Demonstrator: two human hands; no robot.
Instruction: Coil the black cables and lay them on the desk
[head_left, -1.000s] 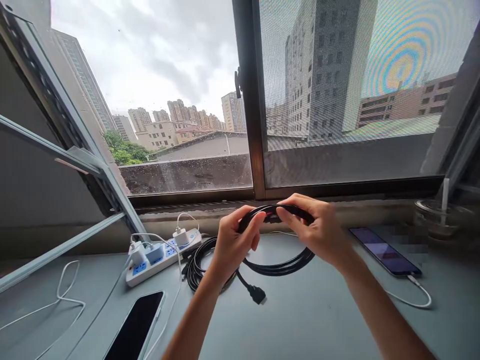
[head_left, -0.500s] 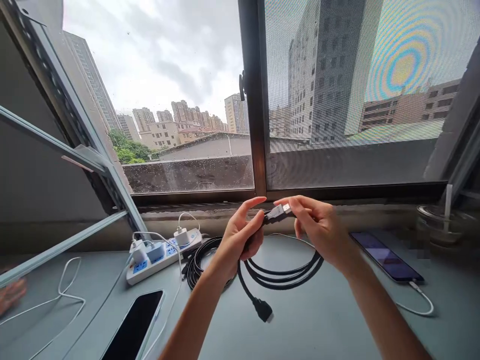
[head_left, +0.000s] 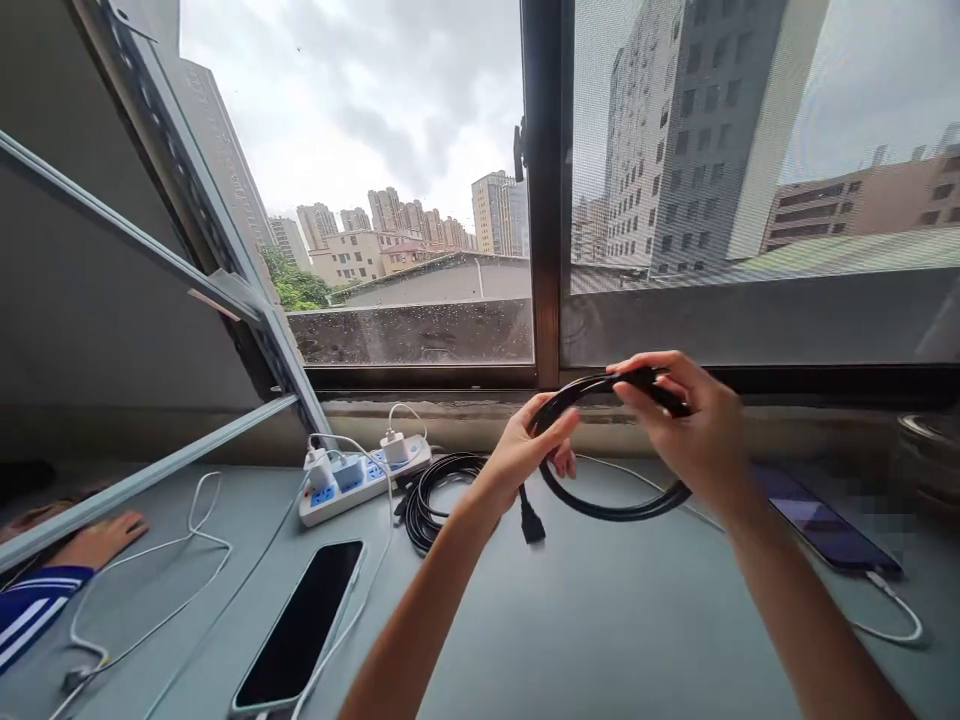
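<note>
Both my hands hold a coiled black cable (head_left: 609, 508) above the grey-green table (head_left: 600, 620). My left hand (head_left: 529, 450) pinches the coil on its left side, fingers closed round the strands. My right hand (head_left: 690, 430) grips the coil's top right, fingers wrapped over the cable. One black plug end (head_left: 532, 526) dangles below my left hand, just over the table. The loop's lower arc hangs between my wrists.
A second black cable coil (head_left: 435, 485) lies by a white power strip (head_left: 364, 470) with chargers. A dark phone (head_left: 304, 625) lies front left, another phone (head_left: 817, 522) on a white lead at right. Another person's hand (head_left: 97, 540) and striped sleeve rest far left. The window stands behind.
The view has swung left, and another person's hand now shows at far left. My right hand has gone from holding the USB plug to gripping the coil's top; the coil hangs higher.
</note>
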